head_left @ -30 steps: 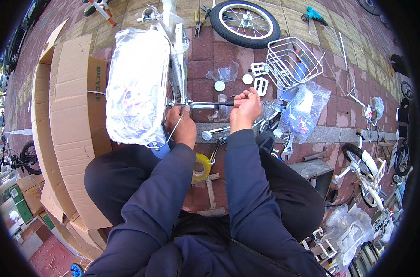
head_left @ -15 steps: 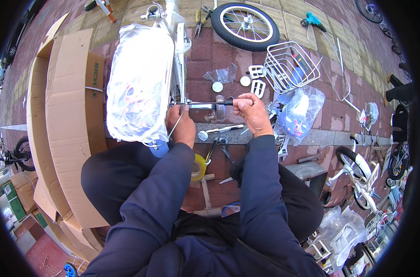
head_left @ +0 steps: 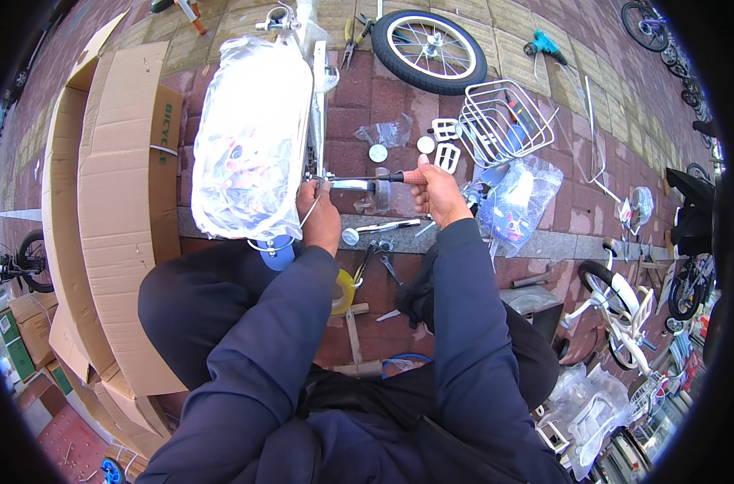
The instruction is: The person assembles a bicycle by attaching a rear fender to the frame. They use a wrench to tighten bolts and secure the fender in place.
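My right hand (head_left: 443,194) is closed round the back of a screwdriver (head_left: 397,177) with a reddish handle, thumb raised along it. The shaft lies level and points left to the white bicycle frame (head_left: 319,121). At the tip, my left hand (head_left: 321,218) pinches low on the frame; its fingertips hide what they grip. A thin pale cable runs past these fingers. Just left stands a long rounded part (head_left: 250,145) wrapped in glaring clear plastic, which touches the frame. A blue piece (head_left: 276,254) shows under its lower end.
Tall cardboard boxes (head_left: 121,218) stand at left. Beyond my hands lie a wheel (head_left: 431,50), a wire basket (head_left: 508,121), white pedals (head_left: 447,157), pliers (head_left: 351,44) and a teal power drill (head_left: 544,47). Yellow tape (head_left: 345,292) and a wrench (head_left: 391,269) lie between my legs. Right is a white bicycle (head_left: 621,310).
My right thumb has lifted and its fingers have shifted on the screwdriver handle. The left hand keeps its place at the frame. The whole view has shifted slightly.
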Demonstrator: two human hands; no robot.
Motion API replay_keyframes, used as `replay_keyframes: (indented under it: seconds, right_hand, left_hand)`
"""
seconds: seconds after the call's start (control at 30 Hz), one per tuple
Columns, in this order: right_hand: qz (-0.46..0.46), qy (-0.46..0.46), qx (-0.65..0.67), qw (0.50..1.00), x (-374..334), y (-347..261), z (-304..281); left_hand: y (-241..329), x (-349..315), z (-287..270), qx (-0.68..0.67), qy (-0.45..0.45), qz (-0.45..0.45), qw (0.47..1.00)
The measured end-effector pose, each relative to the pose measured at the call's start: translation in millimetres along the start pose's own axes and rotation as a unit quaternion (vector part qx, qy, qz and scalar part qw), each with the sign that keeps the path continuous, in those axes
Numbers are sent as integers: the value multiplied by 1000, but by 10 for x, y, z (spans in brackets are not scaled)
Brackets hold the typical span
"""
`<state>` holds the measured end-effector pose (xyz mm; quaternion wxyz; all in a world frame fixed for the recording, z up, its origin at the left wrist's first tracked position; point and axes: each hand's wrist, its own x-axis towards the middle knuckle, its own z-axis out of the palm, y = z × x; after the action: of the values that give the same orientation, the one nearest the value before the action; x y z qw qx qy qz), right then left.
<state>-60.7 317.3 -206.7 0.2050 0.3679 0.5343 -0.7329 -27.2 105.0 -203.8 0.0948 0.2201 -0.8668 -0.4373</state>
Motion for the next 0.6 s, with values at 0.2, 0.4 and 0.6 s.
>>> replay_keyframes:
  seconds: [0.2, 0.4, 0.6]
  right_hand:
    - [30, 13, -126, 991, 43, 151, -66]
    - [37, -38, -41, 998, 96, 325, -139]
    - [-14, -56, 143, 988, 82, 316, -113]
  left_hand:
    - [-56, -4, 31, -14, 1, 2, 1000]
    - [-72, -19, 41, 7, 11, 3, 1000]
    - [-94, -31, 47, 13, 9, 21, 1000]
